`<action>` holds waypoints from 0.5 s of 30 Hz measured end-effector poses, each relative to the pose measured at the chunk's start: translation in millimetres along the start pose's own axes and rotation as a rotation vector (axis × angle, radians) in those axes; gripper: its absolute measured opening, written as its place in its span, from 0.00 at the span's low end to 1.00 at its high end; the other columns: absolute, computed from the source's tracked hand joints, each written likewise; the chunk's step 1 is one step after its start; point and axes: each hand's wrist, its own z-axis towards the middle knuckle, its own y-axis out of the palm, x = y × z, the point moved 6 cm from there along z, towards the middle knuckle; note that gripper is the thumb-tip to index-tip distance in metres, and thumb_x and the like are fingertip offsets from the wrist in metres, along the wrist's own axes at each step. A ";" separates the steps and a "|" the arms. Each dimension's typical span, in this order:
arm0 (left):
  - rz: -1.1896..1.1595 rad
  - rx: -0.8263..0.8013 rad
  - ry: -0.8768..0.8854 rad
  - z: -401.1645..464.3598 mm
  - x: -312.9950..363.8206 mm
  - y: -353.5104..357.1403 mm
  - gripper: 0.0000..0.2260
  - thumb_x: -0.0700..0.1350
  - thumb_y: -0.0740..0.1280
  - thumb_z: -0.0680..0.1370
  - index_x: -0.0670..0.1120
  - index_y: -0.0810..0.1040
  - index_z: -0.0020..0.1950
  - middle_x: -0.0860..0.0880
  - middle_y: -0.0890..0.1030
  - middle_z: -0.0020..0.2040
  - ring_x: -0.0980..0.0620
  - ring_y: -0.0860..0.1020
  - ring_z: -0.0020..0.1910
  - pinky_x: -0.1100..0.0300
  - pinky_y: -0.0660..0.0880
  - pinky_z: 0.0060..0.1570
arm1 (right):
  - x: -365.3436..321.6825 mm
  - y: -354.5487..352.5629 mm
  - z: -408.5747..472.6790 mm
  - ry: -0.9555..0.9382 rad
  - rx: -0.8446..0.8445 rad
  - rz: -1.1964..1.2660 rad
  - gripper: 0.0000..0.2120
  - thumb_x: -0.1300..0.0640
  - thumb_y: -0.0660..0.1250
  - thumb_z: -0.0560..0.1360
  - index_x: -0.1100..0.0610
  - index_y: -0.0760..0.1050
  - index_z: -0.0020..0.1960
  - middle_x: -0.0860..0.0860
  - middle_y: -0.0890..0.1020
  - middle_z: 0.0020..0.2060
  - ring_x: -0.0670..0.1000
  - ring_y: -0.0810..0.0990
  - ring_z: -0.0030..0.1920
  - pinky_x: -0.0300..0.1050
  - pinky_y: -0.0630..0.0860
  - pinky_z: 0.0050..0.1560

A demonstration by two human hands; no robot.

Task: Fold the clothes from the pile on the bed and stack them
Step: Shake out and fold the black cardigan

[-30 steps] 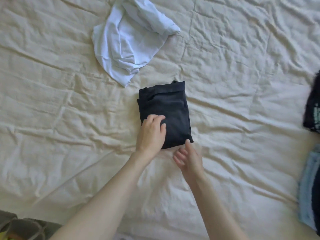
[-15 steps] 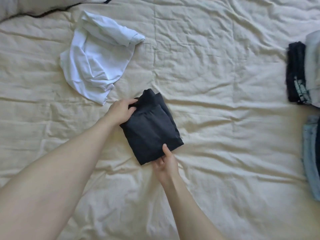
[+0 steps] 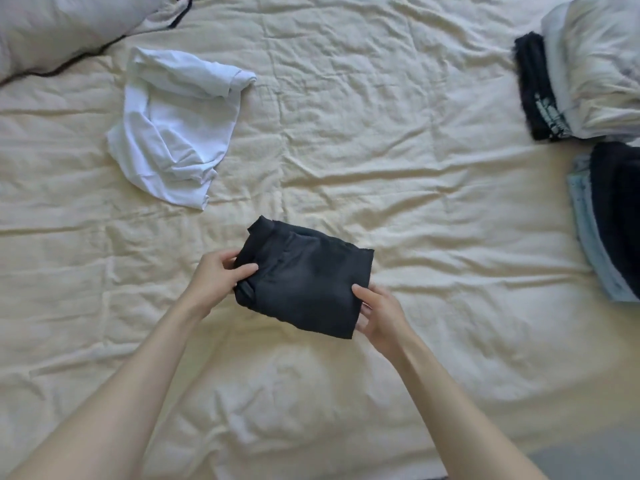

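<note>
A folded black garment [image 3: 304, 282] is held just above the cream bed sheet [image 3: 415, 209], near the middle of the view. My left hand [image 3: 218, 278] grips its left edge, thumb on top. My right hand [image 3: 377, 313] holds its lower right corner, thumb on top and fingers underneath. A crumpled white T-shirt [image 3: 176, 126] lies unfolded at the upper left. Folded clothes stand in two stacks at the right edge: one [image 3: 588, 74] with black and pale pieces, another [image 3: 613, 216] with a dark piece on light blue ones.
A pale pillow [image 3: 59, 29] with dark piping lies at the top left corner. The wrinkled sheet runs on between the black garment and the stacks at the right. A grey strip [image 3: 588, 462] shows past the bed's near edge at the bottom right.
Both hands went from pressing the folded black garment flat to gripping its two sides and lifting it. It has turned and shifted rightward. The view has swung to show the stacks.
</note>
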 end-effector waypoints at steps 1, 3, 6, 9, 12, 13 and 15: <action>-0.019 0.000 -0.013 -10.7 -7.0 5.2 0.09 0.37 0.68 0.75 0.51 0.81 0.46 0.52 0.84 0.39 0.58 0.81 0.37 0.62 0.78 0.34 | 2.6 -6.7 -7.1 0.016 -0.004 -0.023 0.08 0.63 0.63 0.77 0.56 0.78 0.52 0.48 0.84 0.43 0.47 0.82 0.43 0.43 0.78 0.36; -0.061 0.003 -0.051 -29.2 -19.9 14.6 0.08 0.36 0.68 0.76 0.49 0.80 0.46 0.51 0.83 0.39 0.58 0.81 0.36 0.63 0.78 0.33 | 8.2 -19.6 -18.8 0.057 0.004 -0.071 0.08 0.65 0.62 0.77 0.56 0.77 0.52 0.50 0.83 0.45 0.50 0.81 0.46 0.45 0.78 0.37; -0.089 -0.002 -0.108 -51.0 -30.3 23.1 0.07 0.36 0.67 0.76 0.48 0.80 0.47 0.52 0.83 0.38 0.56 0.81 0.36 0.58 0.79 0.36 | 12.1 -35.2 -35.4 0.107 0.045 -0.134 0.06 0.64 0.64 0.76 0.57 0.77 0.51 0.52 0.83 0.48 0.52 0.80 0.48 0.47 0.77 0.39; -0.088 -0.022 -0.104 -71.2 -24.4 29.7 0.08 0.35 0.67 0.76 0.48 0.81 0.44 0.54 0.84 0.35 0.58 0.82 0.34 0.61 0.78 0.31 | 7.6 -45.8 -53.3 0.129 0.047 -0.148 0.07 0.64 0.65 0.76 0.58 0.76 0.53 0.52 0.82 0.50 0.52 0.80 0.50 0.47 0.77 0.41; -0.109 -0.018 -0.089 -88.7 -8.2 36.0 0.08 0.34 0.67 0.76 0.47 0.81 0.44 0.53 0.84 0.36 0.58 0.82 0.34 0.64 0.76 0.28 | -5.8 -55.7 -71.3 0.131 0.035 -0.162 0.06 0.65 0.66 0.75 0.59 0.76 0.52 0.53 0.83 0.50 0.52 0.80 0.49 0.46 0.78 0.41; -0.116 -0.013 -0.083 -93.8 1.1 40.0 0.08 0.34 0.67 0.76 0.47 0.81 0.45 0.53 0.84 0.36 0.58 0.82 0.34 0.64 0.76 0.28 | -14.2 -60.2 -78.6 0.121 0.027 -0.162 0.07 0.65 0.66 0.75 0.60 0.77 0.52 0.53 0.83 0.49 0.52 0.81 0.48 0.46 0.78 0.41; -0.124 -0.013 -0.072 -102.1 18.7 49.1 0.08 0.34 0.67 0.76 0.47 0.81 0.45 0.53 0.84 0.36 0.57 0.82 0.34 0.64 0.76 0.28 | -29.7 -69.1 -88.8 0.101 0.021 -0.158 0.08 0.65 0.66 0.75 0.60 0.77 0.54 0.53 0.83 0.49 0.52 0.81 0.48 0.46 0.78 0.42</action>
